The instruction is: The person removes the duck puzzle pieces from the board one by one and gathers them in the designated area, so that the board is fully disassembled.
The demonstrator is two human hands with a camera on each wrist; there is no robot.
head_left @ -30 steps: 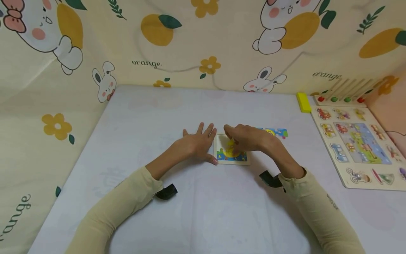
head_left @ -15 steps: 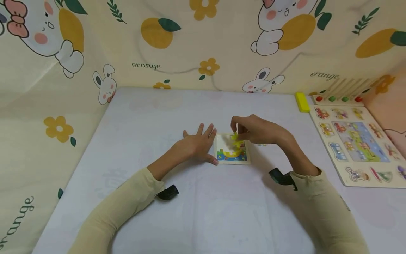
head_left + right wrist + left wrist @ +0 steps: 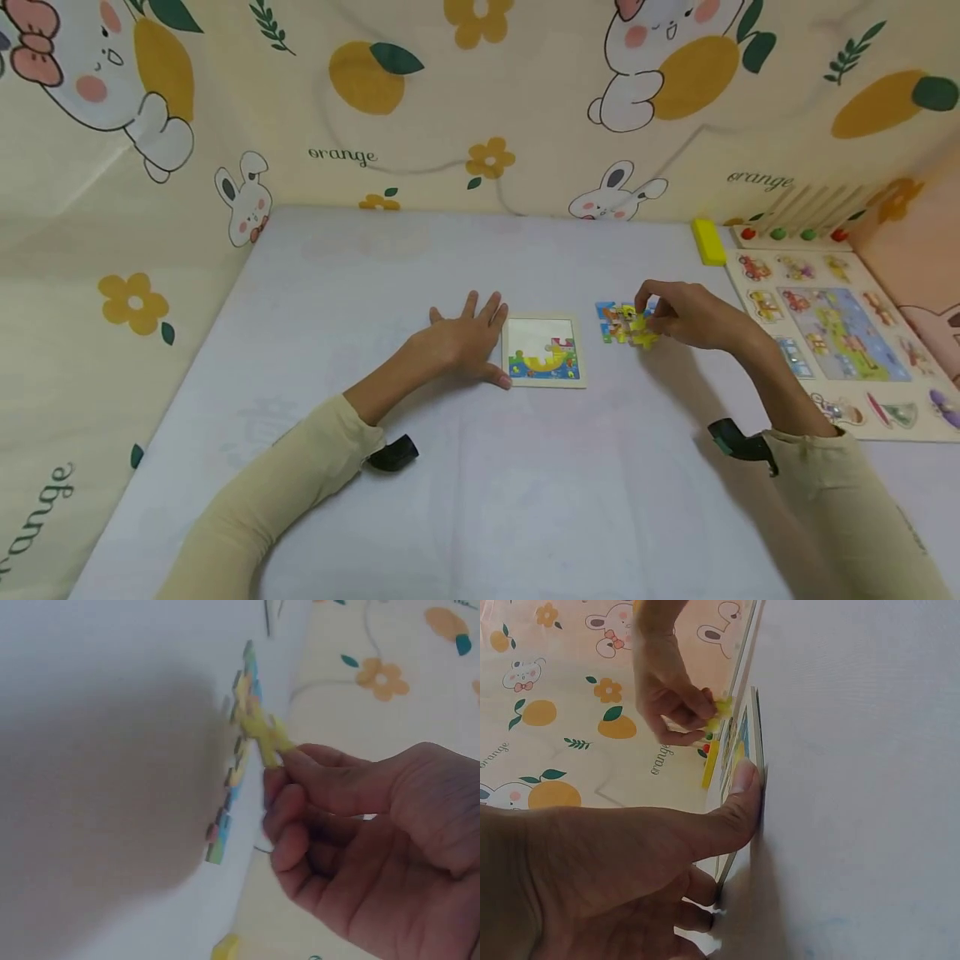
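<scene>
A small square jigsaw tray [image 3: 534, 333] lies on the white table, its lower part filled with joined yellow, blue and green pieces and its upper part bare. My left hand [image 3: 463, 342] rests beside its left edge with fingers spread, the thumb [image 3: 739, 799] touching the rim. Right of the tray, my right hand [image 3: 697, 317] pinches a yellow puzzle piece [image 3: 262, 736] between thumb and fingertips. That piece hovers just over a group of loose puzzle pieces [image 3: 606, 321], and the hand covers part of the group.
At the right stands a wooden picture-peg board [image 3: 765, 333], with a counting rack of red and green beads [image 3: 793, 237] behind it. A yellow block [image 3: 708, 242] sits by their left corner. A patterned cloth [image 3: 427, 108] hangs behind the table.
My right hand has gone from over the tray to the right, carrying the yellow puzzle piece to the loose ones. More of the tray shows. The left hand keeps its place.
</scene>
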